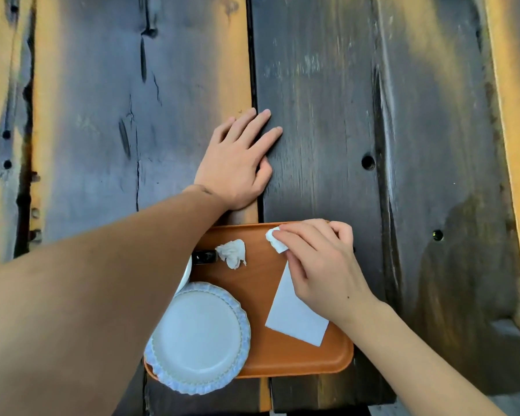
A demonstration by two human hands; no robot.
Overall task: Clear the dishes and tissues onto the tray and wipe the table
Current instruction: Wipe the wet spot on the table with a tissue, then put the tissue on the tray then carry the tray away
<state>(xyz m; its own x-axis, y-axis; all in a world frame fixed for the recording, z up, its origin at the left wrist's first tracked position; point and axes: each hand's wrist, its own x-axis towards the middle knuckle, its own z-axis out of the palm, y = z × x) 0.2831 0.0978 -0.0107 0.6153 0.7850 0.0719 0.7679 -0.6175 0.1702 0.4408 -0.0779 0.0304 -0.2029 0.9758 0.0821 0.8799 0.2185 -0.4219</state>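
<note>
Fingers of the right hand [318,265] pinch one crumpled tissue [275,242] over the far edge of the orange tray [297,352]. The left hand [237,163] lies flat on the dark wooden table [327,100] beyond the tray, fingers straight and spread. A second crumpled tissue [232,253] sits on the tray just left of the pinching fingertips. One flat white paper [294,313] lies under the right palm. One scallop-rimmed white plate [197,337] rests at the tray's near left; a second dish's rim [187,273] peeks out behind the left forearm.

A small dark object [204,256] lies on the tray, beside a plate's rim.
</note>
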